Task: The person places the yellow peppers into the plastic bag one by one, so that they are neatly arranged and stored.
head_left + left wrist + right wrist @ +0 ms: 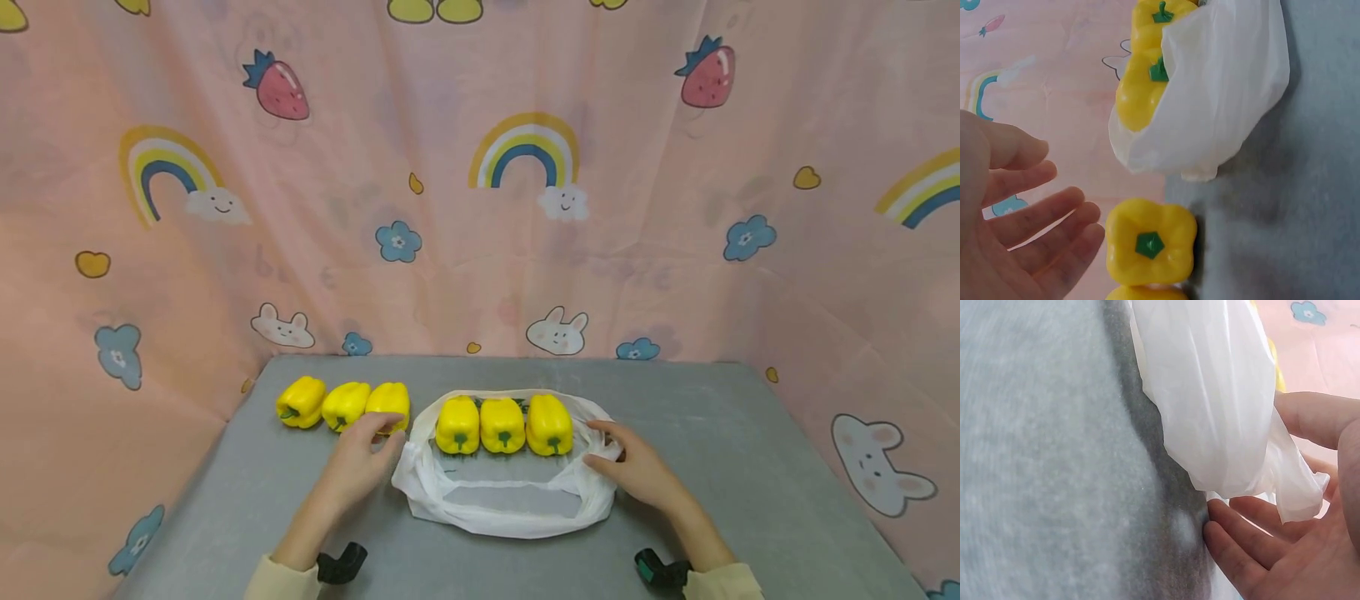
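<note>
My left hand (pixel 362 462) has its fingers spread at the rightmost yellow bell pepper (pixel 387 402) of a row of three on the left. In the left wrist view nothing lies between the fingers, and that pepper (pixel 1151 242) shows its green stem end just past the fingertips. A white plastic bag (pixel 517 523) lies with its mouth wide, and three more yellow bell peppers (pixel 502 425) sit side by side inside its rim. At the bag's right edge is my right hand (pixel 637 471), with loose fingers and thumb on either side of the thin plastic (pixel 1216 412).
Everything lies on a grey table (pixel 675 408), backed by a pink printed curtain (pixel 480 275). The other two peppers of the left row, a middle one (pixel 345 405) and an outer one (pixel 301 402), stand beside the left hand. Black straps with mounts (pixel 342 564) circle both wrists.
</note>
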Demonstrator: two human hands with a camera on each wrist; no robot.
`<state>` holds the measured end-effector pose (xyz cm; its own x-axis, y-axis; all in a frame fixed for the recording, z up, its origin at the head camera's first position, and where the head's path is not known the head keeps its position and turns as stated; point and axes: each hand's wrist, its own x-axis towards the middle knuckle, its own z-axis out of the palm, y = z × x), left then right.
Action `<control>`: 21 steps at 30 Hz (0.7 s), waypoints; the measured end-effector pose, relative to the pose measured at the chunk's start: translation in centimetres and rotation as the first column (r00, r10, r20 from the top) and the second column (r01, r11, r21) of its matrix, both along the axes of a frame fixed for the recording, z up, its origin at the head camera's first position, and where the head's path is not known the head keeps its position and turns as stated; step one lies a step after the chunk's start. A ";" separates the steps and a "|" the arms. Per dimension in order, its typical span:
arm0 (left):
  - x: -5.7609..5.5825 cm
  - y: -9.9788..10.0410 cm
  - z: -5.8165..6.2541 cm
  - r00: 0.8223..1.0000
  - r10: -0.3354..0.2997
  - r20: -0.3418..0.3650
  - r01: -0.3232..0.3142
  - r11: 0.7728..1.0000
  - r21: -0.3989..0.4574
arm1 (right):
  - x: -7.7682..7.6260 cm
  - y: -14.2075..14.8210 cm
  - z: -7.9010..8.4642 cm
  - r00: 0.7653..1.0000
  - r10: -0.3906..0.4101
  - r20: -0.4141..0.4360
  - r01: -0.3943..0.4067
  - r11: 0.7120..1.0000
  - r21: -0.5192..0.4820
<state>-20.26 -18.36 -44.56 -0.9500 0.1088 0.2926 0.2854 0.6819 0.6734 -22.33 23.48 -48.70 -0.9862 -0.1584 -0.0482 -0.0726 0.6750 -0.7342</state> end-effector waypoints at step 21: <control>-2.7 -6.3 1.6 0.966 0.021 -0.257 -0.024 1.000 -0.008 | 0.0 -0.1 0.0 0.999 0.008 -0.032 -0.007 1.000 0.011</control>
<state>-22.95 -24.67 -43.01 -0.8456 0.0926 0.5258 0.4322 0.6968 0.5724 -22.30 23.36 -48.73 -0.9861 -0.1654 -0.0185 -0.1009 0.6824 -0.7240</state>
